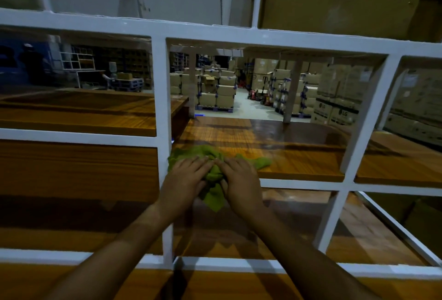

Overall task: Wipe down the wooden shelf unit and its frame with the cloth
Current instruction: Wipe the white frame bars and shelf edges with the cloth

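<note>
Cloth [206, 153] (green, crumpled) lies on the wooden shelf [294, 158] at its front edge, just beside a white frame post [160, 108]. Left hand [184, 179] and right hand [241, 181] press it with flat, unclenched fingers.

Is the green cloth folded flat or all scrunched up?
Scrunched up. The cloth is bunched in wrinkles under the left hand and right hand on the shelf.

Cloth [193, 155] on shelf [299, 159] (beside frame upright [160, 84]), left hand [183, 179] and right hand [241, 183] atop it
</note>
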Demonstrator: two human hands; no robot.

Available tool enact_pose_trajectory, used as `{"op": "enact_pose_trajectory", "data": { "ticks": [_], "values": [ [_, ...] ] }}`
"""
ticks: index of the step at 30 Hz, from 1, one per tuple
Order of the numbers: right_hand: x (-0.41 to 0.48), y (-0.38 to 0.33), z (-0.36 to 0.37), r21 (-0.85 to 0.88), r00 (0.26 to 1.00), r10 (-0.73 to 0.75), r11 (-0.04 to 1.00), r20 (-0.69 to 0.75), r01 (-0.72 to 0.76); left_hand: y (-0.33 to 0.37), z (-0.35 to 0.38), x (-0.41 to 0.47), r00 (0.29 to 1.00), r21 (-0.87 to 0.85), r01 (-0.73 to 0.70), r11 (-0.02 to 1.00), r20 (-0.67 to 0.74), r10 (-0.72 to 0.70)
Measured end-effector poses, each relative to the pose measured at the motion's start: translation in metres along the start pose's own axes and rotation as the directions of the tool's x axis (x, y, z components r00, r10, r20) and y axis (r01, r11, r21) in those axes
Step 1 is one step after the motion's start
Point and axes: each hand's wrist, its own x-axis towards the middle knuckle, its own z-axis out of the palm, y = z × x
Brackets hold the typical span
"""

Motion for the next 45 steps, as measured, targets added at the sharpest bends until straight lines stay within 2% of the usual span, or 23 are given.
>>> {"op": "enact_pose_trajectory", "data": {
  "ticks": [5, 10, 13, 16, 20, 23, 28, 31, 37, 40, 43, 45],
  "values": [
    [0.008, -0.016, 0.005, 0.021, 0.998, -0.045, 0.999, 0.045, 0.044, -0.016, -0.014, -0.004, 0.999, -0.065, 0.041, 0.997, 0.036, -0.039],
    [0.007, 0.001, -0.005, 0.053, 0.99, -0.119, 0.992, 0.078, 0.115, -0.003, -0.009, 0.001, 0.994, -0.167, 0.1, 0.981, -0.02, -0.105],
    [-0.002, 0.02, -0.013, 0.146, 0.989, -0.123, 0.983, 0.081, 0.11, 0.02, -0.007, 0.011, 0.995, -0.176, 0.079, 0.981, -0.052, -0.089],
    [-0.016, 0.043, -0.028, 0.181, 0.992, -0.061, 0.983, 0.11, 0.041, 0.048, 0.0, 0.025, 0.998, -0.184, 0.063, 0.981, 0.001, -0.064],
    [-0.028, 0.064, -0.044, 0.208, 0.996, 0.084, 0.975, 0.002, -0.083, 0.069, 0.014, 0.044, 0.998, -0.101, 0.003, 0.995, 0.067, 0.004],
    [-0.023, 0.057, -0.039, 0.117, 0.99, 0.132, 0.985, -0.039, -0.127, 0.062, 0.022, 0.054, 0.99, -0.16, -0.001, 0.987, 0.141, 0.024],
    [0.015, 0.04, -0.036, -0.12, 0.959, 0.241, 0.967, 0.149, -0.225, 0.045, 0.025, 0.078, 0.957, -0.175, 0.05, 0.983, 0.29, 0.003],
    [0.039, 0.049, -0.034, -0.135, 0.932, 0.254, 0.965, 0.257, -0.225, 0.033, 0.024, 0.091, 0.927, -0.254, 0.079, 0.964, 0.374, 0.022],
    [0.067, 0.067, -0.02, -0.128, 0.835, 0.288, 0.958, 0.469, -0.258, 0.02, 0.024, 0.114, 0.805, -0.342, 0.165, 0.925, 0.589, 0.075],
    [0.068, 0.065, -0.021, -0.124, 0.821, 0.338, 0.94, 0.46, -0.318, 0.024, 0.017, 0.112, 0.813, -0.317, 0.154, 0.936, 0.578, 0.062],
    [0.05, 0.058, -0.026, -0.145, 0.902, 0.26, 0.964, 0.345, -0.222, 0.03, 0.013, 0.098, 0.869, -0.207, 0.084, 0.975, 0.494, 0.03],
    [0.032, 0.056, -0.028, -0.095, 0.953, 0.207, 0.977, 0.222, -0.19, 0.036, 0.015, 0.08, 0.931, -0.11, 0.029, 0.993, 0.365, 0.014]
  ]
}}
